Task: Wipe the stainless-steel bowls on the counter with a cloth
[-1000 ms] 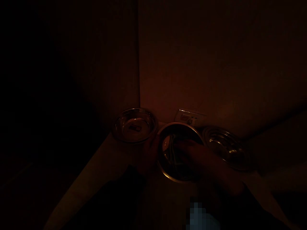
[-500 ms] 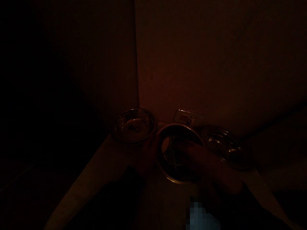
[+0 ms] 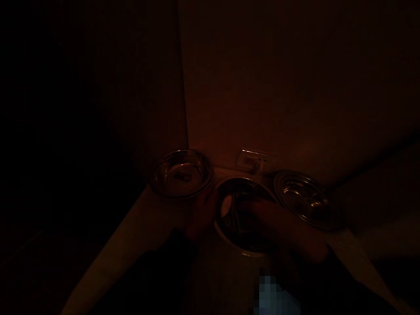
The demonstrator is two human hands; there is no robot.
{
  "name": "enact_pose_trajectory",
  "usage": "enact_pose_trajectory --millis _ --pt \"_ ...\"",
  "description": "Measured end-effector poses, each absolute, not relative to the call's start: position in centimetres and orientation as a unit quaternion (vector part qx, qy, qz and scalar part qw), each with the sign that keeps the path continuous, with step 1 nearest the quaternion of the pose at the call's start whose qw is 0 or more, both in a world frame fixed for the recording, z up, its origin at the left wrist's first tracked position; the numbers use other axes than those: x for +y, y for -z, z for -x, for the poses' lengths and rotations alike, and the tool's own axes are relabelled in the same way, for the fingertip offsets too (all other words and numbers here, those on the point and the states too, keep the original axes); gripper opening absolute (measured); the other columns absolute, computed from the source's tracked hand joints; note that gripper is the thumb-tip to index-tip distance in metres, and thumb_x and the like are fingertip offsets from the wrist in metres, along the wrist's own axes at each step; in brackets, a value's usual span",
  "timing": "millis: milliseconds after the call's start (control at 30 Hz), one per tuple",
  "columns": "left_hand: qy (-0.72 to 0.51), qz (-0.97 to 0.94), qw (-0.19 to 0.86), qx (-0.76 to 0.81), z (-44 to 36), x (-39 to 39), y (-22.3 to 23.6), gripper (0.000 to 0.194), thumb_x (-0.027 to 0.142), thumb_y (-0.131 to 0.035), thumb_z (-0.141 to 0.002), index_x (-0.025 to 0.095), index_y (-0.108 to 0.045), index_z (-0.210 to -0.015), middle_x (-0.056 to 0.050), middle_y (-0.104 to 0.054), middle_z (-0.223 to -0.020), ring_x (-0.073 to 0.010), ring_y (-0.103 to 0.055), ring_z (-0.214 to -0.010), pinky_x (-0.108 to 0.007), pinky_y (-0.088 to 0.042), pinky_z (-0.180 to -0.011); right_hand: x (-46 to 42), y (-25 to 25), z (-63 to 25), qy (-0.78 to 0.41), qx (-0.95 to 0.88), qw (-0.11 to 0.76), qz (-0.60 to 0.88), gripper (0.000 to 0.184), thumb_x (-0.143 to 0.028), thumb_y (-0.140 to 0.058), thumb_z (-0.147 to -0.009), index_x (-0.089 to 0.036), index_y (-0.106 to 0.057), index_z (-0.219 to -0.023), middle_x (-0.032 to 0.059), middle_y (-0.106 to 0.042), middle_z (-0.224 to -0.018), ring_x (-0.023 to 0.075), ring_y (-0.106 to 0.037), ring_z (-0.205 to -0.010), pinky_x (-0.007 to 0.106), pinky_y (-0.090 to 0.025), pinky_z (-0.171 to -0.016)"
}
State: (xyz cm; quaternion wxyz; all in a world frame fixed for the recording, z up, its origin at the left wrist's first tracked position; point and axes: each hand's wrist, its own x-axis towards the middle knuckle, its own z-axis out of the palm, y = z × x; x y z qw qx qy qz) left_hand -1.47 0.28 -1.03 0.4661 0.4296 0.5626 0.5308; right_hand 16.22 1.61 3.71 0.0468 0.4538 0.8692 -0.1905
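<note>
Here in the gloom, the right hand (image 3: 267, 214) is down inside the middle bowl (image 3: 245, 254), reaching over its right side, fingers low against a dark, pale-lined shape (image 3: 236, 218) that could be a cloth or just reflections. The left hand (image 3: 201, 214) is at the bowl's left rim, apparently steadying it. So the step in hand looks like work inside this bowl, and the next move would call for that rim to be held firm while the right fingers find a sure purchase.

Grip? Can't call it: the right fingertips melt into shadow, and the left fingers are too dim to tell whether they pinch or merely rest. On the table (image 3: 108, 258), another bowl (image 3: 182, 189) sits far left, a shiny dish (image 3: 305, 199) to the right, a socket (image 3: 249, 160) on the wall behind. Dark sleeves vanish at the near edge, beside a pixelated patch (image 3: 275, 297).
</note>
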Motion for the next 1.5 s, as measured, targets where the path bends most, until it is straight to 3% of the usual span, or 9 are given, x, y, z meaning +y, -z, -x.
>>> enact_pose_trajectory --millis 367,567,1100,1500 --pt "-0.523 -0.435 0.491 0.543 1.45 0.20 0.69 0.034 0.035 -0.046 -0.085 0.015 -0.068 -0.103 -0.009 -0.070 -0.109 -0.0240 -0.063 -0.102 -0.038 -0.046 -0.093 1.56 -3.65 -16.29 0.198 0.870 0.042 -0.450 0.030 -0.022 -0.045 -0.085 -0.023 -0.067 -0.106 0.0087 -0.068 -0.104 0.0213 -0.065 -0.091 0.031 -0.047 -0.078" --pt "-0.517 -0.445 0.471 0.560 1.57 0.29 0.96 0.031 0.033 -0.047 -0.085 0.018 -0.068 -0.102 -0.007 -0.067 -0.115 -0.0229 -0.058 -0.112 -0.037 -0.040 -0.100 1.67 -3.51 -16.37 0.196 0.870 0.048 -0.450 0.030 -0.022 -0.046 -0.085 -0.024 -0.067 -0.106 0.0078 -0.069 -0.104 0.0209 -0.065 -0.092 0.030 -0.048 -0.078" --pt "-0.511 -0.448 0.478 0.556 1.46 0.18 0.69 0.031 0.033 -0.045 -0.085 0.016 -0.068 -0.096 -0.007 -0.071 -0.102 -0.0219 -0.062 -0.099 -0.034 -0.046 -0.091 1.61 -3.66 -16.45 0.201 0.875 0.037 -0.440 0.030 -0.022 -0.045 -0.086 -0.024 -0.067 -0.106 0.0074 -0.068 -0.105 0.0198 -0.064 -0.093 0.029 -0.046 -0.080" --pt "-0.512 -0.457 0.471 0.554 1.55 0.31 0.94 0.031 0.032 -0.045 -0.085 0.015 -0.067 -0.100 -0.007 -0.068 -0.112 -0.0200 -0.062 -0.102 -0.031 -0.045 -0.091 2.01 -3.29 -16.47 0.204 0.873 0.060 -0.439 0.030 -0.023 -0.045 -0.086 -0.023 -0.067 -0.107 0.0073 -0.068 -0.104 0.0198 -0.064 -0.092 0.029 -0.045 -0.079"
